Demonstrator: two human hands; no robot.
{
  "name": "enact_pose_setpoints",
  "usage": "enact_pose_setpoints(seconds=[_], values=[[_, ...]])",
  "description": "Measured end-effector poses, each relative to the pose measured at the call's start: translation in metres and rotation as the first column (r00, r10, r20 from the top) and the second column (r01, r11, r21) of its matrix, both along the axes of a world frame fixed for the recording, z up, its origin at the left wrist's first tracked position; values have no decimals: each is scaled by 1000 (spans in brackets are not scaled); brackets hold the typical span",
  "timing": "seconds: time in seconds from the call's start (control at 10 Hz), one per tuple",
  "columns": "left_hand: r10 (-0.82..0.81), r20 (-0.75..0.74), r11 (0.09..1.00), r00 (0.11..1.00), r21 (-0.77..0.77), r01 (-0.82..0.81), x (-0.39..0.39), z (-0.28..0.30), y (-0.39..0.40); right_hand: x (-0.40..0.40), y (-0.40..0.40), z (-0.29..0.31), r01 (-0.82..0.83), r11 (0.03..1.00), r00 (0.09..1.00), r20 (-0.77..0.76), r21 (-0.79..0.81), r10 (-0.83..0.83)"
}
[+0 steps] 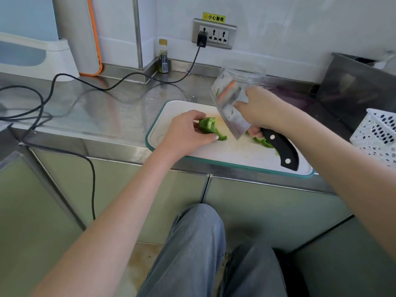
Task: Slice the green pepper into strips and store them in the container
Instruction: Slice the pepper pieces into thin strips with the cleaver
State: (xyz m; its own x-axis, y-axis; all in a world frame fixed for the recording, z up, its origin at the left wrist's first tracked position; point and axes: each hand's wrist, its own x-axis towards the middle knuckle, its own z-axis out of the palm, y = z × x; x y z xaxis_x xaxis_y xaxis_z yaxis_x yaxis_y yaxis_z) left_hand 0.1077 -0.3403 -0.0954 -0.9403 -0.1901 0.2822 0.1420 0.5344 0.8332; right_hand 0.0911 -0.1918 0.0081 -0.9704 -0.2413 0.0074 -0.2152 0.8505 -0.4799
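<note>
A white cutting board with a teal rim [235,154] lies at the counter's front edge. My left hand [188,131] holds a green pepper piece [211,127] on the board, fingers curled round it. My right hand [263,110] grips a cleaver [230,103] where the blade meets its black handle [282,150]; the blade is lifted and tilted up just right of the pepper piece. More green pepper pieces [264,142] lie on the board under the handle. A clear plastic container [246,76] stands behind the blade.
A black power cable [64,77] runs across the steel counter from a wall socket [214,34]. A small bottle [163,56] stands by the wall. A white perforated basket [379,133] sits at the right, a steel box [353,82] behind it.
</note>
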Motion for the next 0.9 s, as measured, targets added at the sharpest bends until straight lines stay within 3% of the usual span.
enact_pose_setpoints(seconds=[0.2,0.5,0.9], values=[[6,-8,997,1000,-73,-7,2,3,0,1,-4,-11,-36,999,999,35,37,35],[11,10,993,1000,-116,-10,3,4,2,-1,-6,-16,-58,996,998,-30,63,60],[-3,56,997,998,-82,8,3,6,2,-5,-16,-36,-36,988,996,-75,151,48]])
